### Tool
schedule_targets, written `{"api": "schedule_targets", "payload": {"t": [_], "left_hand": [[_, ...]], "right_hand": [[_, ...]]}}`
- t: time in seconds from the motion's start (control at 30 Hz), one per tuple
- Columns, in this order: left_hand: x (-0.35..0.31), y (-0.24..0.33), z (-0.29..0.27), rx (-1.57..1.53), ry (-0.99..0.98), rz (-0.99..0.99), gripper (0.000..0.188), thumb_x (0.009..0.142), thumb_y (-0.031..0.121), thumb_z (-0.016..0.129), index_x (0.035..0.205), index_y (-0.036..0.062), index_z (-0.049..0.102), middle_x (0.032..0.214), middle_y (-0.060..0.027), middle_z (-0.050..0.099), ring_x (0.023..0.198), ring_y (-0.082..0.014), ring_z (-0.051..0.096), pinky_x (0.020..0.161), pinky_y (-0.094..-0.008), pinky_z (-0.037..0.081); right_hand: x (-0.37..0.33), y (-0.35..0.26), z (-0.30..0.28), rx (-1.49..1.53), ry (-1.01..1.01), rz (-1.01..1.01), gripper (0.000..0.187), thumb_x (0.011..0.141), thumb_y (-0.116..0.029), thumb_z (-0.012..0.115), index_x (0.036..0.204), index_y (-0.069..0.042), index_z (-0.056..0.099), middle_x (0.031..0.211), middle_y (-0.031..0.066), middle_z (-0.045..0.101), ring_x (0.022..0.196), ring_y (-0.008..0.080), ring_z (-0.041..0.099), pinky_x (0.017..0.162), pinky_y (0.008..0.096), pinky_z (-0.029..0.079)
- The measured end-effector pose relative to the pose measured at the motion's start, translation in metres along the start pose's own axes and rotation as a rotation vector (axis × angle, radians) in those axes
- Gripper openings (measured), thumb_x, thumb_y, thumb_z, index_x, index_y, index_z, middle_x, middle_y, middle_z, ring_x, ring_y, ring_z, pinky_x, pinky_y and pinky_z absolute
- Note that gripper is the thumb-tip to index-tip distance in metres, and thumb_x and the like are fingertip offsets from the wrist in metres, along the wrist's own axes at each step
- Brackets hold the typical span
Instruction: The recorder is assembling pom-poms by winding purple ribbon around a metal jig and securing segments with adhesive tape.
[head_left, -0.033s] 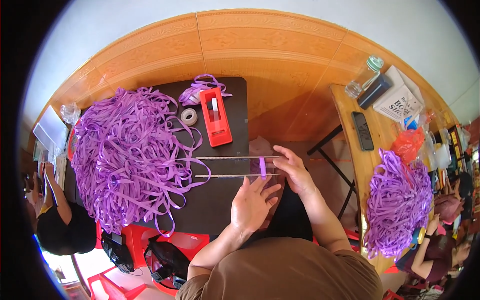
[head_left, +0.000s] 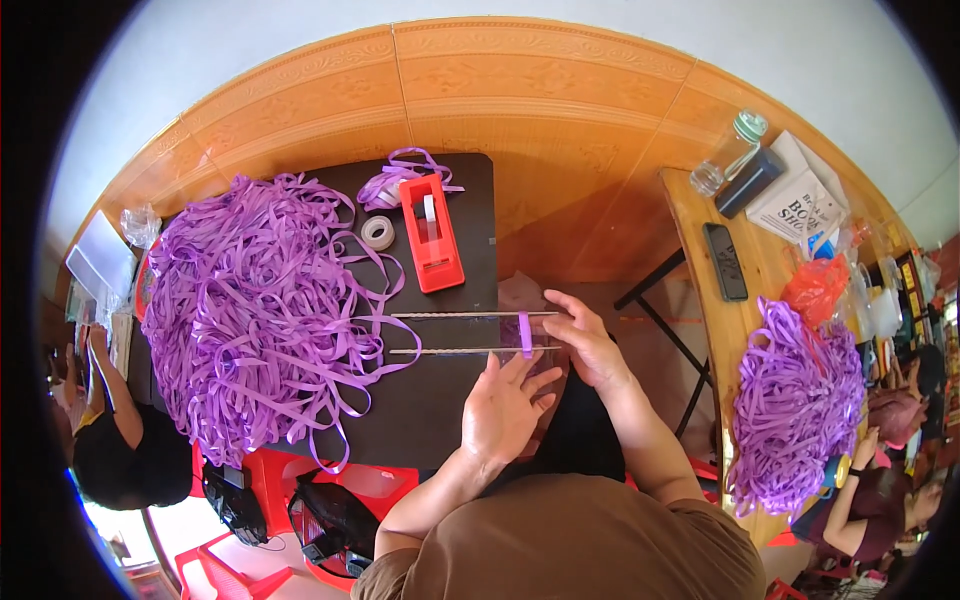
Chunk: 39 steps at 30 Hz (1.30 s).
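- While both hands sit at the near edge of the black table [head_left: 440, 400], the work in hand looks like wrapping a short purple ribbon loop [head_left: 525, 333] around 2 thin metal rods [head_left: 470, 315].
- The rods lie parallel, pointing left across the table top, 1 above the other in the head view; the ribbon loop crosses both near their right ends.
- Right hand [head_left: 590, 340]: fingers curled onto the rod ends just beside the loop, seems to pinch there; exact grip on the ribbon cannot be told.
- Left hand [head_left: 505, 405]: fingers loosely spread, fingertips touching the lower rod just below the loop, not clenched, nothing clearly grasped.
- Judgement: mid-step, loop on the rods but not fastened.
- Next move likely calls for holding the loop taut with 1 hand and freeing the other to reach tape.
- Red tape dispenser [head_left: 432, 232] stands farther up the table, well apart from the hands; a small tape roll [head_left: 378, 232] lies just left of it.
- Big pile of purple ribbon [head_left: 250, 310] covers the table's left side, strands trailing toward the rods.
- A second ribbon pile [head_left: 795, 400] lies on the wooden table [head_left: 690, 230] to the right, by another person.
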<state>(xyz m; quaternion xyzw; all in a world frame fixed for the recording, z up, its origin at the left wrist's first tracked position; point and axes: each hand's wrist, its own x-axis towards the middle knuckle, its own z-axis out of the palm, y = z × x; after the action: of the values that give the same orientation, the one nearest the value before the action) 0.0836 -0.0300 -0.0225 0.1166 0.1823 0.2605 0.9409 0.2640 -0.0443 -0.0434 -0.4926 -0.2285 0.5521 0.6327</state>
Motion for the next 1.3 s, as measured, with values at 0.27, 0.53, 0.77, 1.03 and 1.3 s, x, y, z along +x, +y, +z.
{"api": "schedule_targets", "payload": {"t": [0.27,0.53,0.77,1.03,1.3], "left_hand": [[0.002,-0.001,-0.001,-0.009,-0.016,0.007,0.068,0.094,0.053,0.037,0.137,0.0005,0.034,0.14,-0.0079,0.037,0.12,-0.0278,0.041,0.092,-0.037,0.033],[0.0,0.0,-0.001,-0.015,-0.002,0.006,0.068,0.094,0.053,0.037,0.137,0.0005,0.034,0.138,-0.0082,0.038,0.119,-0.0259,0.041,0.092,-0.0372,0.033],[0.0,0.0,-0.002,-0.032,-0.011,0.0,0.069,0.093,0.053,0.039,0.137,-0.0002,0.033,0.137,-0.0081,0.038,0.12,-0.0257,0.04,0.092,-0.0369,0.033],[-0.001,0.0,0.001,-0.005,0.003,0.003,0.07,0.093,0.054,0.039,0.137,-0.0008,0.033,0.137,-0.0087,0.037,0.12,-0.0267,0.041,0.092,-0.0366,0.033],[0.001,0.001,0.001,-0.018,-0.018,-0.001,0.07,0.093,0.053,0.037,0.138,-0.0005,0.033,0.138,-0.0083,0.038,0.121,-0.0265,0.041,0.093,-0.0366,0.032]], "right_hand": [[0.012,0.006,0.019,-0.036,0.017,0.052,0.071,0.074,-0.002,0.072,0.135,0.002,0.035,0.091,0.0138,0.065,0.081,0.0181,0.065,0.074,0.0306,0.051],[0.015,0.011,0.024,-0.038,0.065,0.009,0.066,0.072,0.004,0.069,0.131,0.0,0.04,0.087,0.016,0.065,0.077,0.0198,0.066,0.067,0.0304,0.054],[0.019,0.014,0.023,-0.059,0.072,0.003,0.059,0.073,0.006,0.067,0.127,-0.001,0.043,0.087,0.0153,0.065,0.075,0.0205,0.066,0.067,0.0303,0.054],[0.004,0.003,0.014,0.067,0.032,0.082,0.055,0.079,-0.005,0.067,0.128,0.0,0.042,0.093,0.0147,0.064,0.086,0.0201,0.063,0.077,0.0338,0.05],[0.004,0.017,-0.012,0.155,-0.049,0.022,0.05,0.08,-0.002,0.064,0.126,0.0,0.043,0.09,0.0161,0.064,0.083,0.0239,0.063,0.078,0.0369,0.049]]}}
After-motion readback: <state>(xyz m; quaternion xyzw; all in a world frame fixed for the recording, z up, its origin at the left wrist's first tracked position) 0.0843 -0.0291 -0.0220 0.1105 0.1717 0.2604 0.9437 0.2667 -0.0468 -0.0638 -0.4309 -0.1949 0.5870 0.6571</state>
